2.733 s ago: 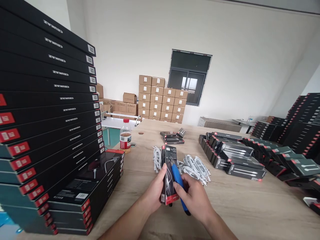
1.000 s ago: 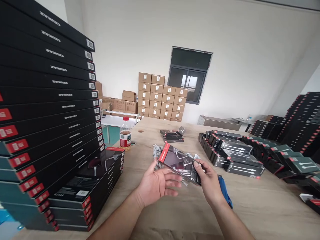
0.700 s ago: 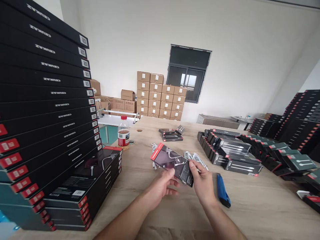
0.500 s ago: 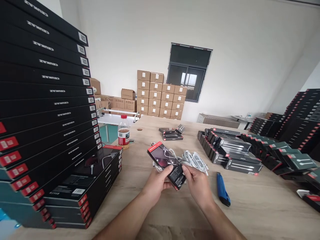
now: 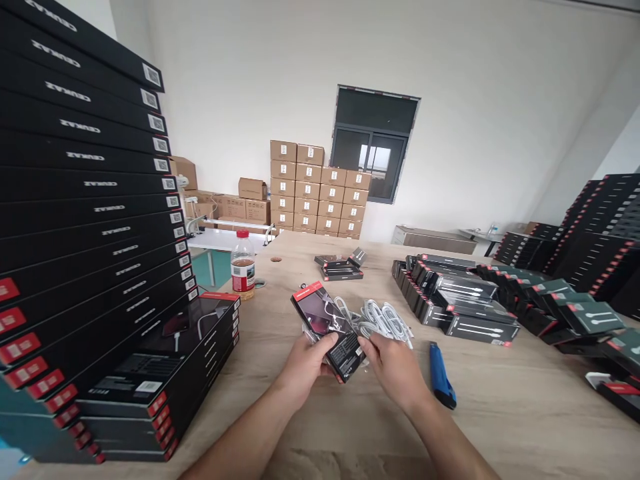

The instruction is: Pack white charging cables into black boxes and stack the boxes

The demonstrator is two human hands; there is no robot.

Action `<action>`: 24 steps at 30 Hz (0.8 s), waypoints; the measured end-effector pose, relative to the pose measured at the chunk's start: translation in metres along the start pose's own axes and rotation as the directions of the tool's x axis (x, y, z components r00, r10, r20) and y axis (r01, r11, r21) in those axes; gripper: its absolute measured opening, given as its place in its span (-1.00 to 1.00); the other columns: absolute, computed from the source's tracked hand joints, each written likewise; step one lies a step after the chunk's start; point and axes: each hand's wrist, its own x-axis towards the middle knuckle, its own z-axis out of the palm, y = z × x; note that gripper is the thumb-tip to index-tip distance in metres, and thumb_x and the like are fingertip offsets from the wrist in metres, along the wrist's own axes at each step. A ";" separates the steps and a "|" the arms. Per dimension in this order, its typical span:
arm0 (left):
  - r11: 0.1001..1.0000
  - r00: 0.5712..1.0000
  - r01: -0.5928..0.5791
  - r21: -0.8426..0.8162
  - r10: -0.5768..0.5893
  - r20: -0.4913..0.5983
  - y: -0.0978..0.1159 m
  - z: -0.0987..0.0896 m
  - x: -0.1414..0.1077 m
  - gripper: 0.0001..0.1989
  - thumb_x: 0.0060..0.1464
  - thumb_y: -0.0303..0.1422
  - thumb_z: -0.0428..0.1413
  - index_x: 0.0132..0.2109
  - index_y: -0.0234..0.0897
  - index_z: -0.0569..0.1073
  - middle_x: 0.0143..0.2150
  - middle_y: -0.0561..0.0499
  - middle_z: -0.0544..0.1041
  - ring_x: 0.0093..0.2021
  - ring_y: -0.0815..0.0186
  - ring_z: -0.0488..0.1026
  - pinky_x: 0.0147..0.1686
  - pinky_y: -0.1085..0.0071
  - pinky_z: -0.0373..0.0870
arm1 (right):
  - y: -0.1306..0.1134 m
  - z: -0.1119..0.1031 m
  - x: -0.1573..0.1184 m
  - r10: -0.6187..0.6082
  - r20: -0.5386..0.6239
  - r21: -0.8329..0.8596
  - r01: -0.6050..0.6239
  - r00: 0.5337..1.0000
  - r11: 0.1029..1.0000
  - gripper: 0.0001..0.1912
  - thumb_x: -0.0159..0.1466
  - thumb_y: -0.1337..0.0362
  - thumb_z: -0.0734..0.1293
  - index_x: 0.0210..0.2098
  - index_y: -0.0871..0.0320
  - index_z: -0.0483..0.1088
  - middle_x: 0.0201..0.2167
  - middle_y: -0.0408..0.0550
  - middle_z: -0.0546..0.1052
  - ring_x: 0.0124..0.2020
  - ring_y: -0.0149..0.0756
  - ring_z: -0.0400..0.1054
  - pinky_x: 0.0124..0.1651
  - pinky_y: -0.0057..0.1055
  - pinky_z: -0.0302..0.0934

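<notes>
Black box [image 5: 330, 327] is in both hands, held tilted above the table [image 5: 350, 427], printed face up, red end pointing away. Left hand [image 5: 307, 370] grips it from the left, thumb on the face, fingers underneath. Right hand [image 5: 395, 370] pinches the right edge near the close end; can't tell if it has the board or just clear film. Some film shows around the lower edges.

Clutter: white cables [image 5: 385, 320] lie coiled right behind the box, partly hidden by it and the right hand. Blue cutter [image 5: 441, 373] lies on the table just right of the right hand, not touching it. Small pile of flat boxes [image 5: 341, 269] sits further back.

Left side is walled off: tall stack [image 5: 90, 187] of black boxes, low stack [image 5: 165, 360] in front of its right part. Tall one hides part of the white bench [image 5: 230, 240] behind. Bottle [image 5: 243, 267] with red cap stands upright near the table's left edge, beyond the low stack.

Right side: heaped cable boxes [image 5: 457, 297], then a leaning row of green-topped boxes [image 5: 590, 313] taking up the table's right. Cartons [image 5: 315, 190] are stacked at the back wall and cover the window's [image 5: 373, 143] lower left corner.
</notes>
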 end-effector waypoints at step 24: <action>0.970 0.956 0.241 -0.038 -0.231 0.179 0.032 -0.035 -0.001 -0.76 -0.04 -0.33 0.25 -0.24 -0.41 0.60 -0.33 -0.12 0.67 -0.41 0.26 0.58 -0.38 0.42 0.49 | 0.002 0.007 0.004 0.123 0.105 0.580 -0.161 0.987 0.799 -0.42 0.29 -0.21 0.17 -0.63 0.06 0.26 -0.76 -0.19 0.34 -0.68 -0.30 0.27 -0.50 -0.39 0.17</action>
